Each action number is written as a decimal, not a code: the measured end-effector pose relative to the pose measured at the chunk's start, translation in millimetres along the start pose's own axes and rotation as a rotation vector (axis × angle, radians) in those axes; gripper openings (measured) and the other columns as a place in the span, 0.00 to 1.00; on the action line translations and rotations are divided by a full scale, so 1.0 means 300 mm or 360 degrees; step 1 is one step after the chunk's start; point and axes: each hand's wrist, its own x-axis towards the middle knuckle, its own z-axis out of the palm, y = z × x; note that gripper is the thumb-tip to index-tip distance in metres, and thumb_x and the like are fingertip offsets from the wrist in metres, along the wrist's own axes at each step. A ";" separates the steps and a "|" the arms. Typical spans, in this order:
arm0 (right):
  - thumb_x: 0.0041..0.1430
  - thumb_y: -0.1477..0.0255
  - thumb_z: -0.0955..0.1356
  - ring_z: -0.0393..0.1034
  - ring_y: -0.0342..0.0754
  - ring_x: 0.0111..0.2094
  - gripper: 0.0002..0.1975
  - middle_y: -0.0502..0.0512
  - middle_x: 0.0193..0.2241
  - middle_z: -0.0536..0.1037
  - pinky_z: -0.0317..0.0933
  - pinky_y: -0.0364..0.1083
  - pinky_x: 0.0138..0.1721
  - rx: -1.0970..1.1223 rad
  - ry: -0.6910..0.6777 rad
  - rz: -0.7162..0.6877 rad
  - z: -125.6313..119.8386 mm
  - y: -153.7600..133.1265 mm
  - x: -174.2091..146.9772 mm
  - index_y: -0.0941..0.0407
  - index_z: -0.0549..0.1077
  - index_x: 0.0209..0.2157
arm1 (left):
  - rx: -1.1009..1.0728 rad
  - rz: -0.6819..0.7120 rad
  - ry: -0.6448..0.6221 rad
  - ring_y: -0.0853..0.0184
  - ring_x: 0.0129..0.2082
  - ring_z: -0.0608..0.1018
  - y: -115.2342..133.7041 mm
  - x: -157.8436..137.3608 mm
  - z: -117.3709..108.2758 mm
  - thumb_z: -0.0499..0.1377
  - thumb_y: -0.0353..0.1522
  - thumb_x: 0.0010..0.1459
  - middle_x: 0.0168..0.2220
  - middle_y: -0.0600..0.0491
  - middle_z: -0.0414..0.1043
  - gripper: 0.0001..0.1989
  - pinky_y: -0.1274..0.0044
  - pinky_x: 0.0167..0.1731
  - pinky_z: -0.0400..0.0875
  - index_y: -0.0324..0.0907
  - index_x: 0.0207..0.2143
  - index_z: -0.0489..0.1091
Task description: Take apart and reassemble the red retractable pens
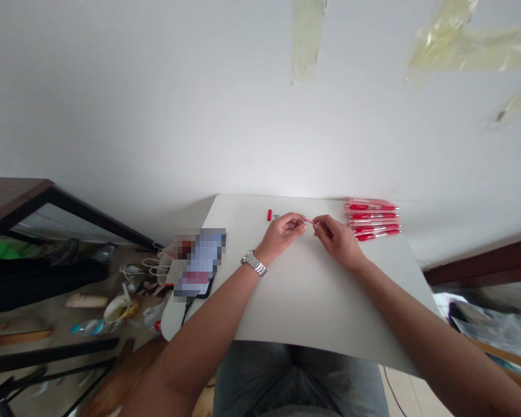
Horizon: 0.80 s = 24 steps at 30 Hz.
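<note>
Centrally, thin rod between 2 hands, table's front edge well apart

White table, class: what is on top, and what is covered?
On the table: red pens, a small red piece beside a tiny grey piece, and a pixelated device. Left hand, right hand and forearms hide whatever is beneath.

head view, forward and down at table
</note>
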 end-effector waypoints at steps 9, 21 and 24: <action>0.73 0.60 0.63 0.75 0.48 0.31 0.14 0.54 0.33 0.81 0.65 0.45 0.34 0.0021 -0.0056 -0.0012 0.009 -0.018 -0.005 0.52 0.74 0.48 | -0.0028 -0.0018 0.0005 0.66 0.40 0.81 0.003 0.000 -0.005 0.67 0.44 0.61 0.42 0.48 0.80 0.16 0.73 0.44 0.78 0.41 0.43 0.76; 0.75 0.58 0.60 0.75 0.51 0.33 0.17 0.57 0.34 0.81 0.64 0.48 0.36 -0.0014 -0.0098 -0.0050 0.003 -0.027 -0.002 0.52 0.75 0.44 | -0.0137 -0.0040 0.0080 0.67 0.39 0.80 0.001 0.002 -0.012 0.67 0.46 0.61 0.40 0.48 0.79 0.18 0.72 0.44 0.78 0.41 0.42 0.73; 0.75 0.58 0.60 0.74 0.51 0.32 0.17 0.56 0.33 0.80 0.64 0.48 0.36 0.0012 -0.0101 -0.0064 0.003 -0.032 -0.002 0.52 0.75 0.42 | -0.0165 -0.0048 0.0089 0.67 0.38 0.80 0.003 0.000 -0.010 0.68 0.45 0.60 0.39 0.49 0.79 0.18 0.72 0.44 0.79 0.41 0.41 0.73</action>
